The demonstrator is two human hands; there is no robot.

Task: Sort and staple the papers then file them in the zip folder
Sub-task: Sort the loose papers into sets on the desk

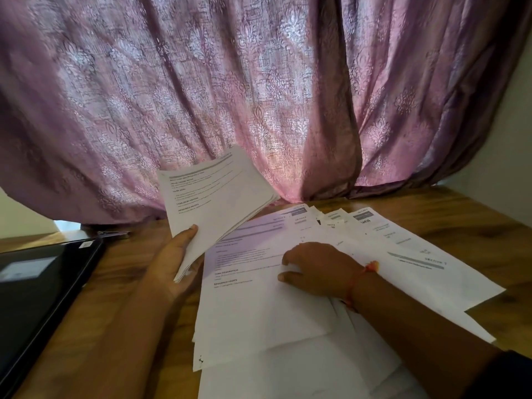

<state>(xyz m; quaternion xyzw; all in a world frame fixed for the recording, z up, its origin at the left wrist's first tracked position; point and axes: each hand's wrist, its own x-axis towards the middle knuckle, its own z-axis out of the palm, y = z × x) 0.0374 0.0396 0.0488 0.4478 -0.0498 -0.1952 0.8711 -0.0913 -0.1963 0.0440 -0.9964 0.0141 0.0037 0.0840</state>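
A raised stack of papers (218, 194) is gripped by the left hand (172, 263), thumb on top. Loose sheets (259, 312) fanned on the bench (129, 283) are pressed under the right hand (316, 269), its fingers (288, 259) bent, grasping nothing. Sorting is judged underway; stapling is undone, and the black zip folder (37, 283), left of the fingers, is unfilled.

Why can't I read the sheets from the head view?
Head view: backlight through the purple curtain dims the table; print on the spread sheets and on the held stack is soft; wide-angle bends the edges; glare on the black zip folder.
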